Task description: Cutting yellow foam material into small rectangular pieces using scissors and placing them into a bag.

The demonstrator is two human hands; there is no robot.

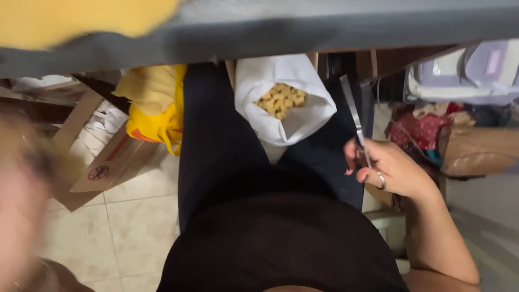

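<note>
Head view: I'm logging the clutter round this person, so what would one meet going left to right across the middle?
Blurred left hand → cardboard box → yellow bag → white bag of tan cubes → right hand holding scissors → brown paper bag.

white bag [292,103] of tan cubes: between knees | yellow bag [157,116]: left | brown carton [111,162], red round label: floor

Right hand [392,170] grips shiny metal scissors [354,116] — matt white bag [303,116], glossy floor tiles [130,227].
</note>
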